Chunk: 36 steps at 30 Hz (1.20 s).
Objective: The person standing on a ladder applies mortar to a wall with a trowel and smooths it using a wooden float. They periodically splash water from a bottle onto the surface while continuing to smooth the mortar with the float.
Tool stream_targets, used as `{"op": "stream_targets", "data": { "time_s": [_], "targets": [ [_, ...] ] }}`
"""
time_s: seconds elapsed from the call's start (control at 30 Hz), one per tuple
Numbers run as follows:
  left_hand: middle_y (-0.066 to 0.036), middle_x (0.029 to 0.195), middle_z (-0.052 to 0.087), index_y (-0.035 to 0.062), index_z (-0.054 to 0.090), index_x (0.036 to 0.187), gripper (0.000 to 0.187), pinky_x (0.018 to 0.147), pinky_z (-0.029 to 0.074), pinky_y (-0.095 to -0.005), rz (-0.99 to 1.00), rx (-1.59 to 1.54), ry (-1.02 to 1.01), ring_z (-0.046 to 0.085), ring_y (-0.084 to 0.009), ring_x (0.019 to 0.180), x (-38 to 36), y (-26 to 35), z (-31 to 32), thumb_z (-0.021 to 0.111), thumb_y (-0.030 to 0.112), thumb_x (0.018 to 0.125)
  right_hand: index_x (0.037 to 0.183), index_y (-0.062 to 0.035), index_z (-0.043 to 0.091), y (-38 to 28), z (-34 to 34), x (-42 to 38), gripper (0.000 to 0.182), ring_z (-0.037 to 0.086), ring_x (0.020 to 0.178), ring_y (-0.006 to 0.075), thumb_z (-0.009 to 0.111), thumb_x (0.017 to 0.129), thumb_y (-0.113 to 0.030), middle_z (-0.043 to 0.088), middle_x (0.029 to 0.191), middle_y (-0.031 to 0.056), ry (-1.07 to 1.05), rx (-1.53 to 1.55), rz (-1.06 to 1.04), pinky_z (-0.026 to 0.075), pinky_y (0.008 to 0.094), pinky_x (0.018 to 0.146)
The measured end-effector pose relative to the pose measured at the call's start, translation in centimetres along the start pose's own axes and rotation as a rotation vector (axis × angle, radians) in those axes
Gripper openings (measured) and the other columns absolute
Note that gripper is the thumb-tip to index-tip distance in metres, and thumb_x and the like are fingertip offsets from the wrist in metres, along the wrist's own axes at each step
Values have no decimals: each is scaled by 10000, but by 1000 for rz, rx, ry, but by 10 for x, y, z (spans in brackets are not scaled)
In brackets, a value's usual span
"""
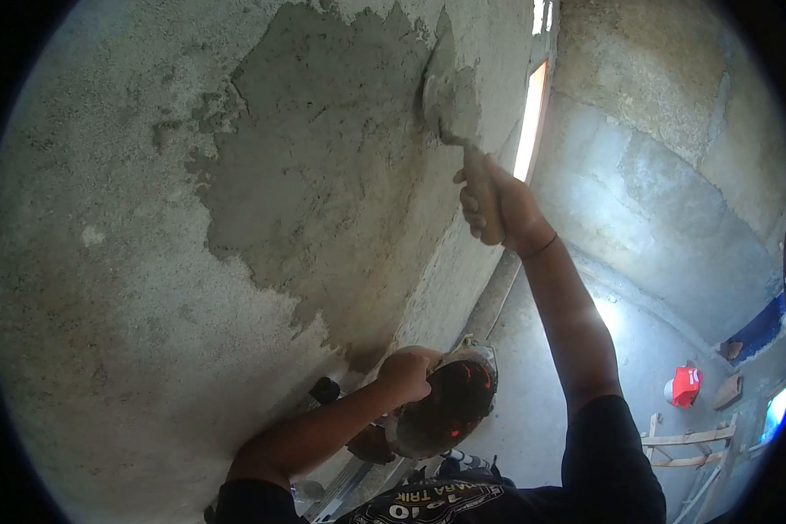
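Observation:
My right hand is wrapped round the wooden handle of a trowel, whose blade lies against the wall at the upper middle. A darker patch of wet plaster with ragged edges spreads to the left of the blade. Lower down, my left hand grips the rim of a round bowl, which is tilted and dark inside with some orange-red marks. The fingers beyond the bowl's rim are partly hidden.
A narrow bright opening is right of the trowel. On the floor at the right are a red and white object, a brown block and a wooden frame. A dark round object is beside my left forearm.

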<state>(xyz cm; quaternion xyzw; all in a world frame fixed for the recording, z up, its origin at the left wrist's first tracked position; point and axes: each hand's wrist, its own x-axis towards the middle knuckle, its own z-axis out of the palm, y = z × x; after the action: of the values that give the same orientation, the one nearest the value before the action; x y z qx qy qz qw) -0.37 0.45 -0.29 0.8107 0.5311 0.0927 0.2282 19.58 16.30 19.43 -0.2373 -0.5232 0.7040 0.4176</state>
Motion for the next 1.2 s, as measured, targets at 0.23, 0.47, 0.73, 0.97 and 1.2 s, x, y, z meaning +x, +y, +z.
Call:
{"op": "stream_targets", "data": {
  "time_s": [0.23,0.47,0.73,0.97,1.2],
  "targets": [
    [-136,1156,652,176,624,1236,546,884,509,-408,-59,-30,-75,634,-317,1053,-3,1,-1,638,109,694,1067,-51,505,31,-15,-39,477,479,512,139,303,1026,-482,503,687,27,123,36,-14,434,305,483],
    [-142,1165,655,205,580,1299,602,867,516,-414,-85,19,-140,646,-318,1036,-2,13,-14,626,130,703,1015,-58,516,-3,26,6,476,491,507,154,314,1022,-489,513,680,38,60,66,-100,433,321,481],
    [-169,1106,670,192,586,1287,587,871,516,-411,-111,21,-169,656,-312,1016,-5,18,-21,626,136,704,1002,-73,493,30,8,-2,470,465,497,144,317,1019,-508,503,669,32,158,177,11,415,306,478],
    [-160,1095,674,163,609,1254,555,875,513,-402,-71,-7,-121,653,-305,1024,-1,2,-4,635,133,701,995,-71,507,2,32,1,492,468,492,149,357,995,-539,509,664,26,59,112,-59,418,320,477],
    [-157,1122,671,154,617,1259,564,890,511,-394,-76,-27,-120,651,-308,1028,1,2,-3,639,130,696,989,-74,505,12,16,-25,472,457,472,146,355,990,-522,508,662,25,238,98,91,387,311,441]
  ]
}}
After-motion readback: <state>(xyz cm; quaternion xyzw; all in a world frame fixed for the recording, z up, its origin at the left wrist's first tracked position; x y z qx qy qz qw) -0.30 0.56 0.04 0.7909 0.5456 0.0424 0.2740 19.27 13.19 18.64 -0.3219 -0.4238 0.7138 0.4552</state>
